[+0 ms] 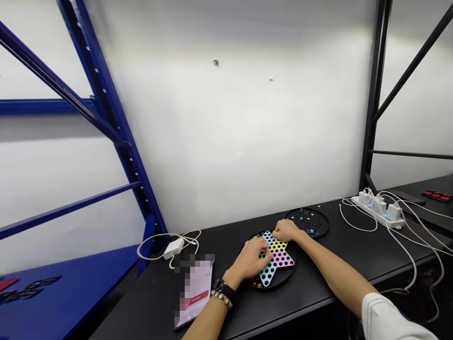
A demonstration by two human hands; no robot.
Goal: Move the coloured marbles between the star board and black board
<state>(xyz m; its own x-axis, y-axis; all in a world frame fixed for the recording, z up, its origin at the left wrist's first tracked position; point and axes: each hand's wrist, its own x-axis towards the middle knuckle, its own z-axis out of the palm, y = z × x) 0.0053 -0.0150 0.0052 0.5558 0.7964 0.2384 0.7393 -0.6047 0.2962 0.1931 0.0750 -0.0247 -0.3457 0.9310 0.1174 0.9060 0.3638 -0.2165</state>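
Observation:
A star-shaped Chinese checkers board (281, 259) with blue, yellow and pink sections full of dark holes lies in a round black tray (279, 285). My left hand (252, 259) is over the board's left side, fingers curled and closed. Whatever is in its fingertips is hidden. At the board's far edge my right hand (286, 230) is closed too, its fingertips down by the yellow section; I cannot tell what they hold. Small coloured marbles (256, 284) show in the tray beside the star. A second round black tray (323, 230) with several marbles stands behind my right hand.
A phone or tablet (198, 288) with a partly blurred screen lies left of my left forearm. Behind it is a white charger (174, 248) with a coiled cable. A power strip (380, 212) with plugs and loose white cables is at the right. Blue rack posts (120, 127) rise at left.

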